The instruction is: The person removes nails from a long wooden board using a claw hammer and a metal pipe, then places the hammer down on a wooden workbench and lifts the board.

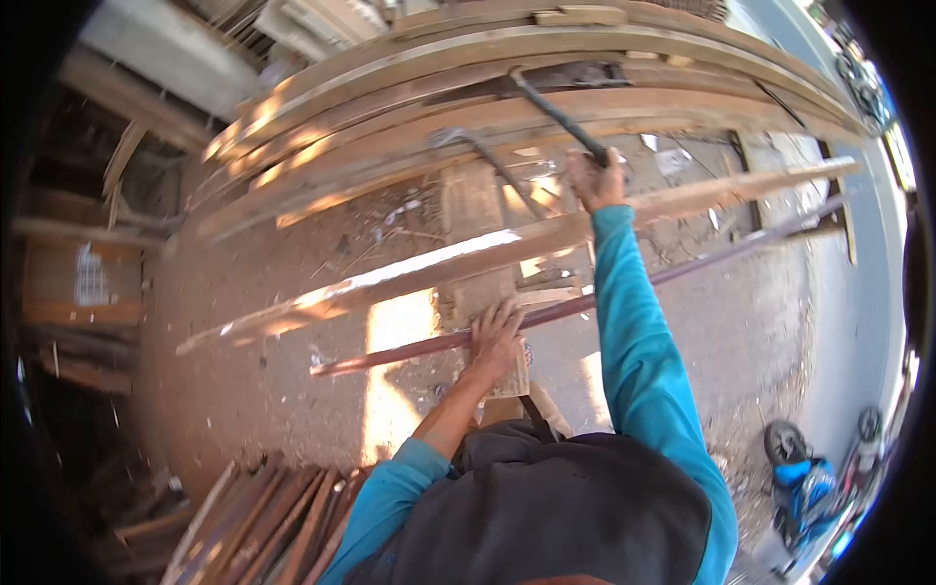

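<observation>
My left hand (495, 339) is closed over a thin reddish-brown wooden strip (400, 352), its fingers over the top edge. That strip crosses a wooden plank bench (478, 285) in front of my body. My right hand (597, 180) reaches forward, closed around the dark handle of a hammer (561, 115). The hammer's narrow metal head points away from me, over the stacked boards. A second tool with a curved metal end (487, 161) lies just left of it, blurred. Between my hands a long rough board (429, 265) lies across the bench, passing close to my right wrist.
Long boards (390, 102) are stacked across the far side, with a dark handsaw (575, 78) on them. Wood strips (263, 522) are piled at lower left. Scraps litter the floor (244, 409). A blue motorcycle (804, 487) stands at lower right.
</observation>
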A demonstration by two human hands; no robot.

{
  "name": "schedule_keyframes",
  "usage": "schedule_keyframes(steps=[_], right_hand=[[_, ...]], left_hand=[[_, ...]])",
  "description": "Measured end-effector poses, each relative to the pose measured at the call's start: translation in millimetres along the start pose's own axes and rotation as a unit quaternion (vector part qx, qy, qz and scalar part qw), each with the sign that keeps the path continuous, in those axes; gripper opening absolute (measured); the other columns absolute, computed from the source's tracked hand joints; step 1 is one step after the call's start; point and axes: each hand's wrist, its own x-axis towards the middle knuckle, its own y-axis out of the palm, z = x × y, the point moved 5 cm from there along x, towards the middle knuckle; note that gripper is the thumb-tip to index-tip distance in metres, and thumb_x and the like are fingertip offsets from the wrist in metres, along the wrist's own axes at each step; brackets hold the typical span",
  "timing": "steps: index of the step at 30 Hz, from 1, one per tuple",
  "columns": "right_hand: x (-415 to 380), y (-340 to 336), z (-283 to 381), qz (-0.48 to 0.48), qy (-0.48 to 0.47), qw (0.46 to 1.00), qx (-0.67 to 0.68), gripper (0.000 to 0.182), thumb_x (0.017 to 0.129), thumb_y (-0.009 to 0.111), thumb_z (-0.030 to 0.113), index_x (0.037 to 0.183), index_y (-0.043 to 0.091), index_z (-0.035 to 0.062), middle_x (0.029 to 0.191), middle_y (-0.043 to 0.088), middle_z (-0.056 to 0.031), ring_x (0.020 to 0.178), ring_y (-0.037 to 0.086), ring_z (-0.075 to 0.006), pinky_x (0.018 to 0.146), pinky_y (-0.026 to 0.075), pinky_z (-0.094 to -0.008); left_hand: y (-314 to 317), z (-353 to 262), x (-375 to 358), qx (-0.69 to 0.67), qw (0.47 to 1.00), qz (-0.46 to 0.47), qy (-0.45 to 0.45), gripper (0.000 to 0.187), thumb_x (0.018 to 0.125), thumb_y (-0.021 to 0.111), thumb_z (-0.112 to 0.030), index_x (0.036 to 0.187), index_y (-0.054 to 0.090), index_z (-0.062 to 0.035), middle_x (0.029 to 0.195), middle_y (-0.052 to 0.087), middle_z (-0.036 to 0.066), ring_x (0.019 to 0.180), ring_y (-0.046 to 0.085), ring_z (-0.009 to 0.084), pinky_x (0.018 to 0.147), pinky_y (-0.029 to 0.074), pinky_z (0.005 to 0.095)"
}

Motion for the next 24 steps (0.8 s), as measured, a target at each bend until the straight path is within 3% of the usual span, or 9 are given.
schedule_keyframes(steps=[3, 4, 5, 11, 13, 16, 19, 22, 24], right_hand=[[-26.6, 14.9, 9.6, -0.020, -0.006, 0.992, -0.126, 0.060, 0.102, 0.048, 0.049, 0.119, 0.046, -0.0082, 0.118, 0.059, -0.0321, 0.111, 0.062, -0.0456, 0.097, 0.052, -0.0535], [-28.2, 10.8, 16.0, -0.015, 0.022, 0.991, -0.130, 0.068, 0.102, 0.049, 0.044, 0.136, 0.031, -0.0120, 0.130, 0.050, -0.0337, 0.117, 0.058, -0.0463, 0.098, 0.052, -0.0525], [-42.6, 19.9, 24.1, -0.023, 0.017, 0.988, -0.151, 0.068, 0.102, 0.048, 0.045, 0.139, 0.031, -0.0090, 0.129, 0.051, -0.0327, 0.118, 0.057, -0.0459, 0.097, 0.052, -0.0520], [-44.0, 4.6, 29.0, -0.082, -0.028, 0.988, -0.127, 0.061, 0.105, 0.039, 0.047, 0.138, 0.036, -0.0044, 0.123, 0.058, -0.0271, 0.109, 0.064, -0.0397, 0.087, 0.057, -0.0478], [-52.6, 4.9, 27.1, -0.088, -0.039, 0.985, -0.140, 0.059, 0.106, 0.037, 0.045, 0.142, 0.038, -0.0024, 0.133, 0.054, -0.0308, 0.109, 0.065, -0.0408, 0.086, 0.060, -0.0467], [-59.2, 11.1, 25.0, -0.071, -0.026, 0.979, -0.191, 0.061, 0.104, 0.043, 0.043, 0.144, 0.035, -0.0017, 0.130, 0.056, -0.0292, 0.106, 0.067, -0.0384, 0.085, 0.060, -0.0436], [-91.2, 15.6, 29.4, -0.054, -0.019, 0.954, -0.294, 0.063, 0.101, 0.053, 0.042, 0.144, 0.038, -0.0019, 0.127, 0.058, -0.0277, 0.104, 0.068, -0.0342, 0.084, 0.059, -0.0406], [-153.6, 28.2, 49.5, -0.013, -0.098, 0.879, -0.467, 0.055, 0.100, 0.058, 0.041, 0.130, 0.055, -0.0046, 0.113, 0.067, -0.0216, 0.097, 0.069, -0.0260, 0.082, 0.058, -0.0384], [-181.9, 7.0, 66.4, 0.011, -0.163, 0.726, -0.668, 0.058, 0.099, 0.056, 0.044, 0.128, 0.055, -0.0058, 0.114, 0.067, -0.0239, 0.097, 0.069, -0.0322, 0.084, 0.056, -0.0426]], left_hand=[[8.1, 5.4, 3.4, 0.031, 0.998, -0.040, 0.046, 0.050, 0.088, 0.068, -0.018, 0.136, 0.056, -0.0117, 0.149, 0.044, 0.010, 0.135, 0.040, 0.0340, 0.109, 0.032, 0.0536], [8.1, 3.8, 3.9, 0.036, 0.997, -0.037, 0.060, 0.048, 0.088, 0.069, -0.017, 0.134, 0.057, -0.0113, 0.143, 0.047, 0.012, 0.131, 0.043, 0.0351, 0.107, 0.034, 0.0535], [3.9, 0.2, 5.7, 0.047, 0.996, -0.042, 0.065, 0.046, 0.087, 0.069, -0.016, 0.132, 0.058, -0.0109, 0.138, 0.050, 0.014, 0.126, 0.046, 0.0362, 0.104, 0.036, 0.0533], [-3.3, -5.6, 0.0, 0.059, 0.992, 0.070, 0.086, 0.046, 0.085, 0.073, -0.018, 0.126, 0.058, -0.0046, 0.116, 0.056, 0.022, 0.111, 0.053, 0.0423, 0.097, 0.040, 0.0536], [0.7, -3.0, -4.3, 0.018, 0.992, 0.084, 0.094, 0.052, 0.081, 0.076, -0.022, 0.125, 0.057, -0.0023, 0.112, 0.057, 0.025, 0.109, 0.054, 0.0441, 0.095, 0.042, 0.0531], [0.9, -15.5, -30.1, -0.001, 0.985, 0.167, 0.029, 0.054, 0.074, 0.081, -0.030, 0.113, 0.059, -0.0011, 0.111, 0.057, 0.024, 0.108, 0.054, 0.0429, 0.095, 0.042, 0.0524], [-23.8, -30.7, -61.5, -0.011, 0.994, 0.076, 0.083, 0.052, 0.072, 0.082, -0.032, 0.107, 0.059, -0.0004, 0.105, 0.056, 0.023, 0.104, 0.054, 0.0423, 0.095, 0.042, 0.0528], [-37.7, -3.8, -98.4, 0.007, 0.996, 0.056, 0.068, 0.052, 0.066, 0.086, -0.021, 0.105, 0.058, -0.0017, 0.104, 0.054, 0.021, 0.104, 0.051, 0.0411, 0.093, 0.042, 0.0521], [-54.7, 25.8, -129.6, 0.035, 0.997, 0.050, 0.044, 0.055, 0.062, 0.087, -0.013, 0.107, 0.057, -0.0028, 0.107, 0.053, 0.020, 0.106, 0.050, 0.0410, 0.093, 0.041, 0.0520]])
